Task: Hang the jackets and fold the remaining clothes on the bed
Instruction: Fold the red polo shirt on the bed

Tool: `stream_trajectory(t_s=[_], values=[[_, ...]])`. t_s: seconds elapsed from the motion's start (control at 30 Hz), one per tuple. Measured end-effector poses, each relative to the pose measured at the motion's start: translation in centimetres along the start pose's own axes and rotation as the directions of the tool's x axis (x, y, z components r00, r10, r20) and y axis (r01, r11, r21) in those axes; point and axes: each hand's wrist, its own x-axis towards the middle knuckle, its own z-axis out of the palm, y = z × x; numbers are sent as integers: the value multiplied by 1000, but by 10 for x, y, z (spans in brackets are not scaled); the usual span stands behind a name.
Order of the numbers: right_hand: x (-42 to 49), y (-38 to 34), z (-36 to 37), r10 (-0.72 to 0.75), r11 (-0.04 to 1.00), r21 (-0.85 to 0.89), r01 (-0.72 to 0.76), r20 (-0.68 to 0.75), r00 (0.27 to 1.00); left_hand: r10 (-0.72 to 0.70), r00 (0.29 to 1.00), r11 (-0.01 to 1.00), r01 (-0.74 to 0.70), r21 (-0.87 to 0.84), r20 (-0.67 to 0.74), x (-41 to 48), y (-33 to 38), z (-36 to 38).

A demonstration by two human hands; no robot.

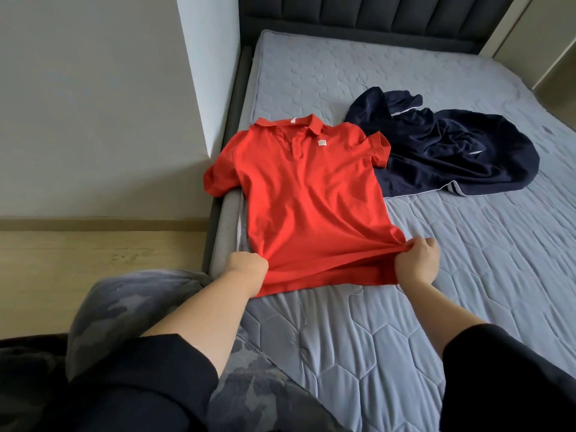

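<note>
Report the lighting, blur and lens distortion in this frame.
Head view: soft, even light, no glare, with only a faint shadow under the polo hem. Head view: the polo, navy garment, left hand and right hand are crisp, with no motion blur. Head view: wide-angle distortion tilts the wall and bows the mattress edges.

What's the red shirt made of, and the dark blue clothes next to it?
The red polo shirt looks like matte knitted cotton: soft creases, no shine; a blend is possible. The navy garment looks like smoother synthetic sportswear fabric: faint sheen on folds, white piping.
</note>
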Motion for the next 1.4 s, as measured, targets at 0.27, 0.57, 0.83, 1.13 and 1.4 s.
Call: stream_trajectory(t_s=[0.27,0.57,0.83,1.13,1.4], values=[[-14,13,20,-52,986,-133,105,352,934,216,952,975,-197,107,-215,-4,25,6],[-12,2,1,313,894,355,-272,-62,948,374,909,923,-346,166,-185,0,41,10],[-5,-6,2,705,359,615,-702,314,636,408,903,913,-405,54,-137,-1,29,15],[1,8,-1,738,419,636,-648,177,651,295,951,956,-294,23,-96,2,27,10],[-23,51,2,727,583,501,-639,28,686,278,953,959,-282,14,122,1,25,6]])
